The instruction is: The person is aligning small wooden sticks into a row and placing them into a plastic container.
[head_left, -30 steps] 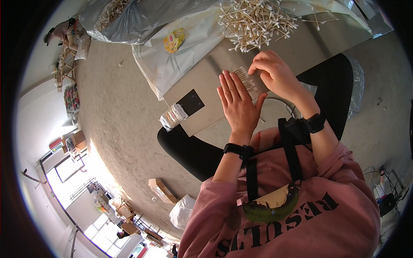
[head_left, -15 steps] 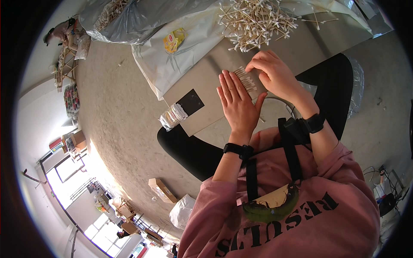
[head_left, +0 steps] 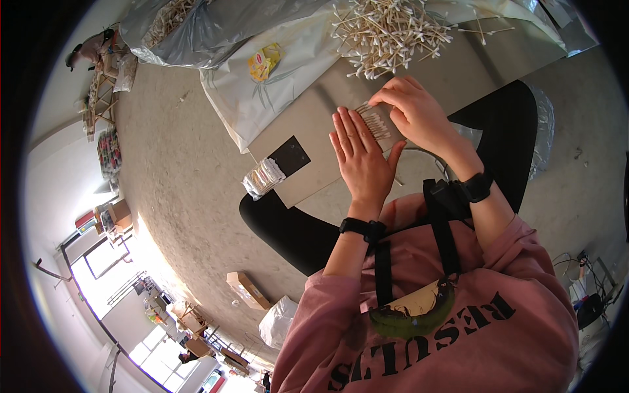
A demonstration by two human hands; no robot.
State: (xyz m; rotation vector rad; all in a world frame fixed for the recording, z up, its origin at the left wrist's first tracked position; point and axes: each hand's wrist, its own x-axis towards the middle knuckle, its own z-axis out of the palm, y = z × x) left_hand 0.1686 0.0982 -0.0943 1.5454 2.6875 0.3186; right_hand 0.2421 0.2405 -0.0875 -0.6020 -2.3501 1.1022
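Note:
My left hand (head_left: 360,157) lies flat, fingers stretched out, palm down at the left side of a short row of cotton swabs (head_left: 378,124). The swabs lie side by side on the metal tabletop (head_left: 314,121), and part of the row is hidden by this hand. From the right, my right hand (head_left: 422,118) reaches over with bent fingers, its index fingertip at the far end of the row and the thumb side apart from it. Nothing is visibly held in it. Beyond both hands rises a big loose pile of cotton swabs (head_left: 393,39).
A clear pack of swabs (head_left: 264,177) lies beside a black card (head_left: 290,154) at the table's left edge. A yellow packet (head_left: 265,62) rests on white plastic sheeting (head_left: 229,92). Grey plastic bags (head_left: 216,39) are at the back left. Stray swabs (head_left: 485,31) lie right of the pile.
My right hand has shifted slightly left, its index fingertip sliding toward the far left end of the row. My left hand stays nearly still.

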